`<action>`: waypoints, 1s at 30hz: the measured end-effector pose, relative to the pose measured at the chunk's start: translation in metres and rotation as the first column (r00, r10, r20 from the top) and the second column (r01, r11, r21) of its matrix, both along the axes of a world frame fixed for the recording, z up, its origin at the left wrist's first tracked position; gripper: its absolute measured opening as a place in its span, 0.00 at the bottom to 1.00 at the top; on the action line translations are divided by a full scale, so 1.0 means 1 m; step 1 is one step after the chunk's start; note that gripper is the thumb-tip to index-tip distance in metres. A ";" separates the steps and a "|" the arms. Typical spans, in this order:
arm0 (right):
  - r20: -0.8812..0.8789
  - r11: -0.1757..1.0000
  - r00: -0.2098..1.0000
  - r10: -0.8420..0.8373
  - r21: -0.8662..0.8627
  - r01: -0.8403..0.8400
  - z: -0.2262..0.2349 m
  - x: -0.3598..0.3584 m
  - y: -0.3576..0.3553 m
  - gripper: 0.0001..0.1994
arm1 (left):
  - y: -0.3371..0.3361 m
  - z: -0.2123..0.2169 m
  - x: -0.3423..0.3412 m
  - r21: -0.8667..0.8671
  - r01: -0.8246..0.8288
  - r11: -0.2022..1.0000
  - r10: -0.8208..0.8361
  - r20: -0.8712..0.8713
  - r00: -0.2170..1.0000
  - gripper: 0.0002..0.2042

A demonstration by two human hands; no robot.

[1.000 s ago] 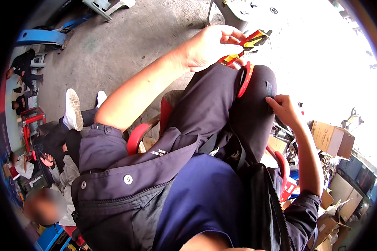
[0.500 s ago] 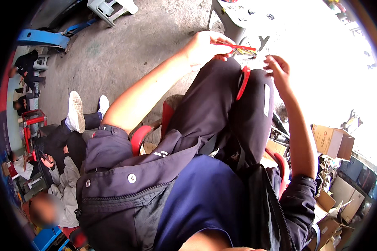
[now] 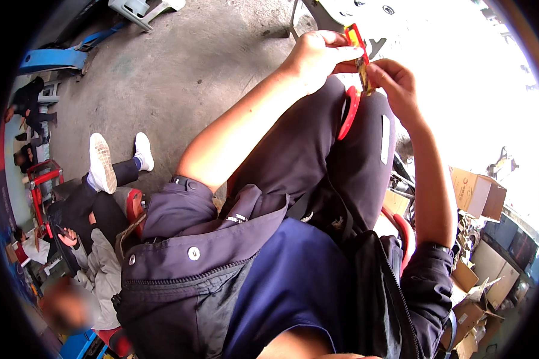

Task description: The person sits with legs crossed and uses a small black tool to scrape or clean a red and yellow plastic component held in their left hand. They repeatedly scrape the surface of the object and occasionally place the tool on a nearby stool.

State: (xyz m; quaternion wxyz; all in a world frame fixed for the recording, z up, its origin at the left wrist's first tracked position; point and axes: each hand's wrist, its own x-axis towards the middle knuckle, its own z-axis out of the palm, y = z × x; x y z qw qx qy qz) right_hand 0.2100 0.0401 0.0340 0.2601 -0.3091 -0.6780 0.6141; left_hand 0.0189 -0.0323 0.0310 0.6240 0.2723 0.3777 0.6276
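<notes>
Above my knees, my left hand is closed on a narrow red-edged part with yellow and dark detail inside. The part stands nearly upright, its top poking out above my fingers. My right hand is closed too, its thumb and fingertips pinching the part's lower end. How far the fingertips wrap behind it is hidden. A curved red piece rests between my thighs, just below both hands.
Past my knees stands a grey stool with small round dark items on it. An open cardboard box and piled clutter lie at the right. A seated person is at my left, near a blue metal beam.
My left hand has tilted the red-edged part from nearly level to nearly upright. My right hand, apart from it before, has come in left and taken its lower end.
</notes>
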 end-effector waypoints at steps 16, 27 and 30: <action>0.439 0.998 0.896 0.067 -0.030 -0.059 -0.027 0.009 -0.006 0.12 | 0.023 -0.055 0.023 -0.019 -0.401 0.916 0.398 0.155 0.904 0.08; 0.392 0.995 0.918 0.055 0.054 -0.082 -0.021 0.004 0.001 0.07 | 0.018 -0.051 0.022 -0.021 -0.375 0.927 0.374 0.153 0.915 0.07; 0.338 0.969 0.938 0.070 0.199 -0.144 -0.031 0.019 0.005 0.08 | 0.015 -0.052 0.024 -0.028 -0.404 0.915 0.403 0.140 0.904 0.07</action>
